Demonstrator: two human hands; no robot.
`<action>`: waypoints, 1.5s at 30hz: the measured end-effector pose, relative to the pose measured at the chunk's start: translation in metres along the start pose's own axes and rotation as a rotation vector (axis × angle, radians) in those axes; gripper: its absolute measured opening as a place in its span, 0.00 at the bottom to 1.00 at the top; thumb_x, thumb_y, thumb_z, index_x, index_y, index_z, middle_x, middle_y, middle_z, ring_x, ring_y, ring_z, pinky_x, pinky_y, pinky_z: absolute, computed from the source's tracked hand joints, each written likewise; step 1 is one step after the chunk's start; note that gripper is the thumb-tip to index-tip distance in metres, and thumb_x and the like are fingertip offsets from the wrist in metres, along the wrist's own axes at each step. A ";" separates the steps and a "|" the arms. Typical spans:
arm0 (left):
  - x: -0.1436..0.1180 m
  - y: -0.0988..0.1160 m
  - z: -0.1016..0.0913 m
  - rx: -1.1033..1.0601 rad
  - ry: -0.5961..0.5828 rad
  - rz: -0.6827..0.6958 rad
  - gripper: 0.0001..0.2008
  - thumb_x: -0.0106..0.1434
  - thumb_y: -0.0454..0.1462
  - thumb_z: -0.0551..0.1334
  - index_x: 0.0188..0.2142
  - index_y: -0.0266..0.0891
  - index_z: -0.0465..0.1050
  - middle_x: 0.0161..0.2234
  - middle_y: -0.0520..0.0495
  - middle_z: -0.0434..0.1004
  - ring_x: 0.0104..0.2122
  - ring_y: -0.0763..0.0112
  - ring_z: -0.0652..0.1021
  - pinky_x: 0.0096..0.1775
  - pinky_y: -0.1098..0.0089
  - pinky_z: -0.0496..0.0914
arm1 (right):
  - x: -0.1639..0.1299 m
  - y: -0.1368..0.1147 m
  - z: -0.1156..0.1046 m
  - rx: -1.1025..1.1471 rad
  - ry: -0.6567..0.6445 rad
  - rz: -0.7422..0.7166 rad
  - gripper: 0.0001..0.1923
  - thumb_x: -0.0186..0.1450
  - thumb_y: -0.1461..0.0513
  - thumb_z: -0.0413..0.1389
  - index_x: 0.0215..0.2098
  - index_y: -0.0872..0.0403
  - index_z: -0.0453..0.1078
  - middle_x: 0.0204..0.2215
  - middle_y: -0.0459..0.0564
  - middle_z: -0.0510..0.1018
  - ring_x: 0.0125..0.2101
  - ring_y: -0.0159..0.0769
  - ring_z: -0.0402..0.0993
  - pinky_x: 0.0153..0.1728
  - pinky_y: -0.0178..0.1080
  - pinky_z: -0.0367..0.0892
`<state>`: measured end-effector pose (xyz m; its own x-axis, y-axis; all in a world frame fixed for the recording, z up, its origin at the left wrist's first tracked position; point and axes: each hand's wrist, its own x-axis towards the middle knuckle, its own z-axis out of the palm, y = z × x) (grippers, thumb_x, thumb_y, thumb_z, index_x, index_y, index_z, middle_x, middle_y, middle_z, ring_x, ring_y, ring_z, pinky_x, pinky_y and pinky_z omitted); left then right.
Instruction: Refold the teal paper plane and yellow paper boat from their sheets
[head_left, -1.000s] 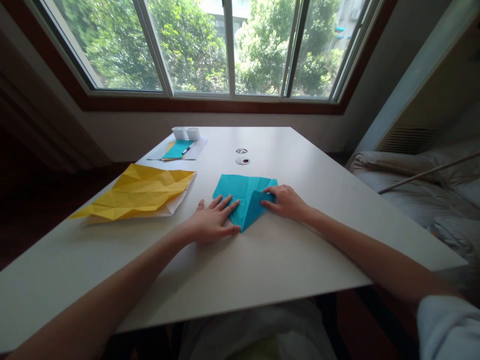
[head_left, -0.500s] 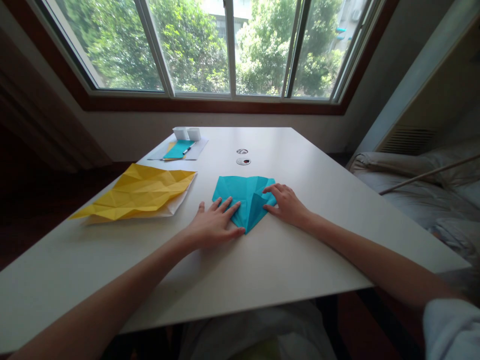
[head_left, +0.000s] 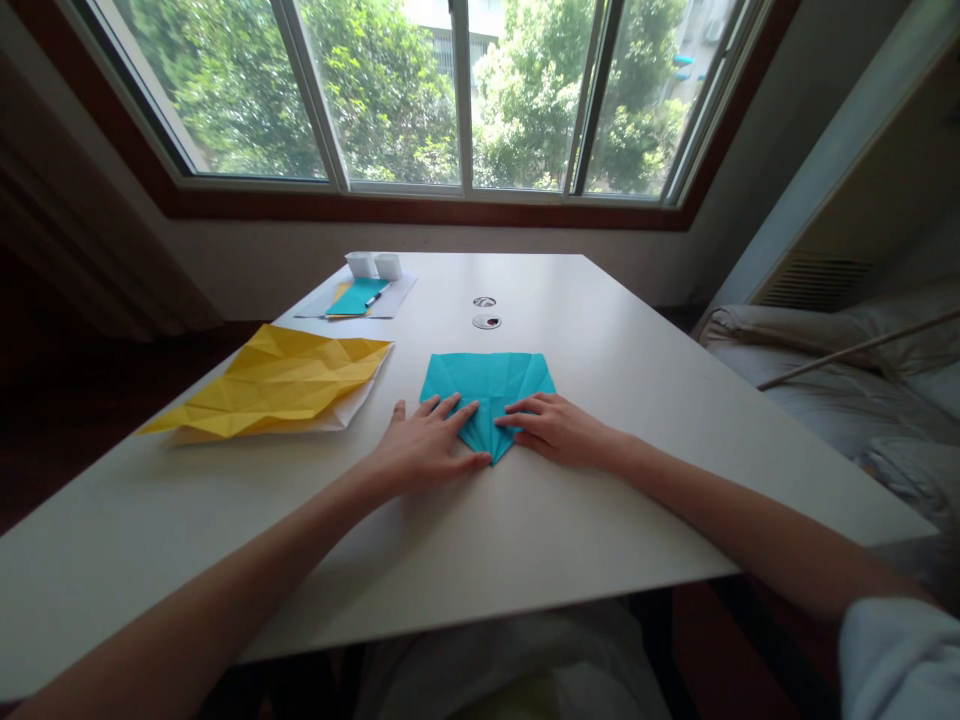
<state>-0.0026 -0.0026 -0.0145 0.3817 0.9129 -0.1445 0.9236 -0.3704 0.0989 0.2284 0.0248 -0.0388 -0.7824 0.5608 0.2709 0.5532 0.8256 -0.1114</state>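
A folded sheet of turquoise paper (head_left: 491, 376) lies on the white table in front of me, its point facing me and its wide edge away. Creases fan out from that point. My left hand (head_left: 427, 440) rests on the paper's left side with fingers spread and the thumb by the near point. On the right side, my right hand (head_left: 559, 428) presses the paper down, its fingers stretched out flat over the folds. Parts of both lower edges are hidden under my fingers.
To the left lies a large creased yellow paper (head_left: 289, 380) with a white underside. Farther back are turquoise paper (head_left: 358, 297), a pen (head_left: 377, 295) and two small white containers (head_left: 375, 266). Two round dark-and-white pieces (head_left: 487, 322) sit beyond the folded paper. A window spans the far wall.
The raised flap on the paper's right side now lies flat. My right hand has moved left and toward me, from pinching near the edge to pressing on the paper. My left hand stays put.
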 end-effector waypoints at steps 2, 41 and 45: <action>0.000 0.000 0.001 -0.006 0.004 -0.006 0.41 0.54 0.64 0.43 0.63 0.50 0.47 0.64 0.44 0.46 0.61 0.46 0.51 0.54 0.37 0.41 | 0.000 -0.002 -0.001 -0.014 -0.004 0.009 0.17 0.67 0.57 0.46 0.52 0.48 0.66 0.48 0.53 0.72 0.45 0.42 0.69 0.47 0.48 0.62; 0.001 0.006 0.004 -0.044 0.008 -0.050 0.45 0.50 0.66 0.48 0.62 0.50 0.48 0.64 0.44 0.45 0.61 0.43 0.48 0.53 0.34 0.39 | -0.002 0.034 0.001 0.005 0.005 0.631 0.25 0.60 0.49 0.52 0.53 0.48 0.62 0.51 0.54 0.68 0.51 0.53 0.60 0.47 0.54 0.59; 0.000 0.006 0.005 -0.038 0.018 -0.050 0.45 0.50 0.66 0.47 0.62 0.49 0.48 0.64 0.44 0.45 0.61 0.43 0.48 0.53 0.34 0.40 | -0.001 0.027 -0.004 -0.032 0.132 0.502 0.22 0.61 0.56 0.53 0.53 0.51 0.62 0.52 0.56 0.67 0.53 0.50 0.59 0.51 0.53 0.58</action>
<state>0.0032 -0.0056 -0.0190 0.3345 0.9330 -0.1327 0.9391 -0.3182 0.1297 0.2448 0.0462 -0.0380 -0.3773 0.8727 0.3098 0.8610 0.4538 -0.2298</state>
